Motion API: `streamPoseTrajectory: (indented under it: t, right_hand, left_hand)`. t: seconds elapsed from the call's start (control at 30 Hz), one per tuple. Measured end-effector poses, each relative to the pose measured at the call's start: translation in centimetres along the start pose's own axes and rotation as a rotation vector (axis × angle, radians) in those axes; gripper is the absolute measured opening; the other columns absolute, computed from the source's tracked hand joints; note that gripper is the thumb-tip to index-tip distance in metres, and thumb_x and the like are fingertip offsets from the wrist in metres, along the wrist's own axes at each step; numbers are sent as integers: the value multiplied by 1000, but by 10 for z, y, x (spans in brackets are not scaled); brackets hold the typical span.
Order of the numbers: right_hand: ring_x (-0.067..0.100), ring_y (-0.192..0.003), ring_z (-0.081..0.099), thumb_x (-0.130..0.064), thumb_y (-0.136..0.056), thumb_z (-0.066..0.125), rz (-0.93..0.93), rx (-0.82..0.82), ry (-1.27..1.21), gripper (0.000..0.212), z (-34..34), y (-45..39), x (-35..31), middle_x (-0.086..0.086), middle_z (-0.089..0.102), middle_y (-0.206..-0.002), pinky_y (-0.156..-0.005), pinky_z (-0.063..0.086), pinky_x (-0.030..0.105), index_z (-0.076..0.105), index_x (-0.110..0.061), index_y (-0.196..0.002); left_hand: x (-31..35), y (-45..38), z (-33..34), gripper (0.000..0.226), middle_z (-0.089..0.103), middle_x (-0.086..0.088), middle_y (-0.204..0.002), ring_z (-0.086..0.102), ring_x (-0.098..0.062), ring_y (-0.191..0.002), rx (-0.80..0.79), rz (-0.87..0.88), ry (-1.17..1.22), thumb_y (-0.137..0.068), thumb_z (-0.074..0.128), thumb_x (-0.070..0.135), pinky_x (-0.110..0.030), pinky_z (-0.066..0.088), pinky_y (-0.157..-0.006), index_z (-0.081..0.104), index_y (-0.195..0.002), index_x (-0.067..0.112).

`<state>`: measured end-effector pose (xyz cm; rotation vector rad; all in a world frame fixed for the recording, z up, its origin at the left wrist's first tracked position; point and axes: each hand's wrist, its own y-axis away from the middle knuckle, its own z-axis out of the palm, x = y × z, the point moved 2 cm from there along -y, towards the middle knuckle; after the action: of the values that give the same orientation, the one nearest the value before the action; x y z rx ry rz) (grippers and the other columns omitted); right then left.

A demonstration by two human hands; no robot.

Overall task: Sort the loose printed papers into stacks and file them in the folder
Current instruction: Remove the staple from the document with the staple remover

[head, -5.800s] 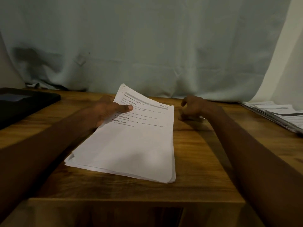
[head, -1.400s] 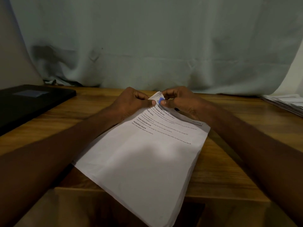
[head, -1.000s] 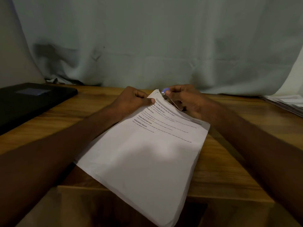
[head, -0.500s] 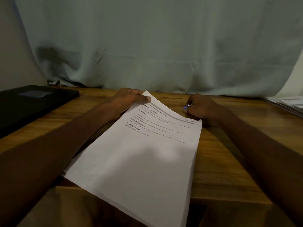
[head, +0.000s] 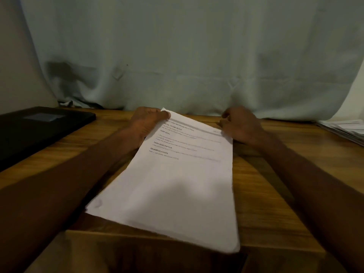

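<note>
A pale grey-blue cloth curtain (head: 197,56) hangs behind everything and fills the upper half of the view, with its lower edge falling on the back of the brown wooden desk (head: 275,194). The desk carries all the other things.

A black flat folder (head: 35,129) with a small grey label on its cover lies closed on the left side of the desk, well apart from the papers in the middle.

A thick stack of white printed papers (head: 177,184) lies in the centre of the desk, turned at an angle, and its near end reaches over the front edge of the desk. The top sheet shows bold headings and lines of small text on its far half; the near half is blank.

At the far right edge, a second pile of printed sheets (head: 342,129) lies on the desk, only partly in view.

The left hand (head: 147,121) grips the far left corner of the central stack, with the thumb on top of the paper. The right hand (head: 240,125) rests at the far right corner of the same stack with its fingers curled. It touches the paper edge, but I cannot tell if it holds something.
</note>
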<state>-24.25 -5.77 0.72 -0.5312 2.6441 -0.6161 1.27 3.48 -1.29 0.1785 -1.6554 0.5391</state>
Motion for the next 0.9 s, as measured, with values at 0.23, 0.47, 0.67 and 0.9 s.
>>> streamPoseTrajectory:
  t: [0.23,0.47,0.67,0.9]
  right_hand:
    - [16,-104,56,-59,-94,63,136,43,-707,68,-11,10,-32,-1,56,-124,-73,42,25,51,-14,-143]
    - [33,-113,71,-20,-87,78,193,-681,-1206,45,-3,23,-33,13,74,-121,-103,54,50,67,-8,-130]
    - [24,-87,78,-12,-92,74,273,-225,-1456,27,-3,18,-40,11,78,-105,-72,64,39,70,-8,-118]
    - [24,-100,75,-14,-84,81,104,-209,-1393,43,-15,18,-34,6,77,-113,-83,62,40,67,-11,-125]
  left_hand:
    - [6,-4,-12,18,75,-5,-72,71,-16,-61,104,48,283,-101,62,14,-25,57,-58,66,-86,5]
    - [9,-9,-38,25,73,-22,-119,73,-36,-99,190,-86,549,-94,70,19,-53,60,-87,68,-112,3]
    - [17,9,-25,42,72,-16,-124,70,-32,-114,-188,-196,358,-94,69,30,-42,59,-92,68,-129,6]
    - [14,16,-3,33,77,-15,-110,76,-28,-94,-58,2,196,-83,82,12,-43,64,-81,71,-114,9]
